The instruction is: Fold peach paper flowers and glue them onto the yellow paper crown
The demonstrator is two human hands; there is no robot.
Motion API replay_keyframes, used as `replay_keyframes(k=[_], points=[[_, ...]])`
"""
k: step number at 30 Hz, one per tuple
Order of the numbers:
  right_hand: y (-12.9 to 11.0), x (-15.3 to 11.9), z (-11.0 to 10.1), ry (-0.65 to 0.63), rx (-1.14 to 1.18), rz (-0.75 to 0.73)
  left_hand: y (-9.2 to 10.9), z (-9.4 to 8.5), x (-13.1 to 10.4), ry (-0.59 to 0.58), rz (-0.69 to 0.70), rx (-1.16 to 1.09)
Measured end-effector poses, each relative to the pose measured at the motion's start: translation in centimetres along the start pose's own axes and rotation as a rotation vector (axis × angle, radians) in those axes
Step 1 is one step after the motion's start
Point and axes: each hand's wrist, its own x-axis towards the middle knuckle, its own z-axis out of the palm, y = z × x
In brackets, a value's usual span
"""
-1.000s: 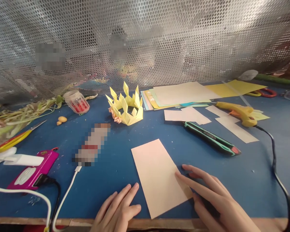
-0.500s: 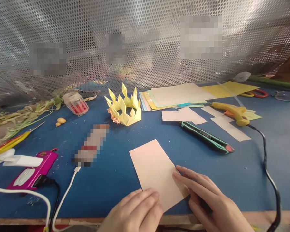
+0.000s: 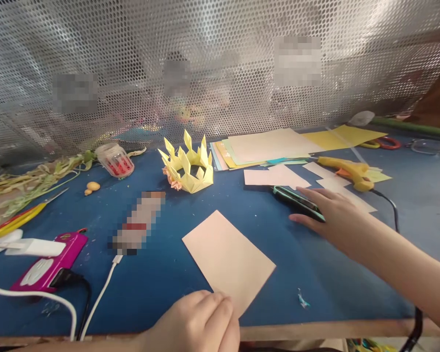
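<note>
A pale pink sheet of paper [image 3: 229, 259] lies flat and turned at an angle near the table's front edge. My left hand [image 3: 201, 320] is at its nearest corner, fingers curled together over it; the fingertips are partly hidden. Further right, my right hand [image 3: 324, 210] reaches over a black and teal utility knife [image 3: 291, 198], thumb and fingers apart on either side. The hand hides the knife's right end. Behind the knife are cut pink paper pieces [image 3: 275, 176]. A yellow folded-paper crown [image 3: 190, 168] with orange paper flowers stands beyond the sheet.
Stacked coloured paper [image 3: 267, 146] and a yellow glue gun [image 3: 346, 168] with a black cord lie at the back right. Leftward are a jar [image 3: 115, 159], yellow-handled scissors [image 3: 25, 217], a magenta power strip [image 3: 53, 259] and white cables. A perforated metal screen [image 3: 132, 58] rises behind.
My right hand has left the paper and moved right and away from me to the utility knife. The sheet has turned and shifted slightly left, with my left hand still at its near corner.
</note>
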Motion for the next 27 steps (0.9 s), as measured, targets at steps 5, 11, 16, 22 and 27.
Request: replay_keyframes(k=[5, 11, 16, 22, 27], points=[[0.6, 4.2, 0.3, -0.249, -0.056, -0.022, -4.0, -0.8, 1.6, -0.411, -0.010, -0.022], [0.1, 6.7, -1.0, -0.252, 0.019, -0.045, -10.4, -3.0, 5.8, -0.701, -0.351, -0.082], [0.2, 7.1, -0.5, -0.217, 0.141, -0.125, -13.1, -1.4, 9.4, -0.815, -0.626, -0.126], [0.8, 6.1, 0.6, -0.131, 0.244, -0.231, -12.5, 1.2, 10.6, -0.926, -0.702, -0.229], [1.0, 6.0, 0.5, -0.085, 0.277, -0.289, -11.8, 1.0, 10.1, -0.915, -0.801, -0.253]])
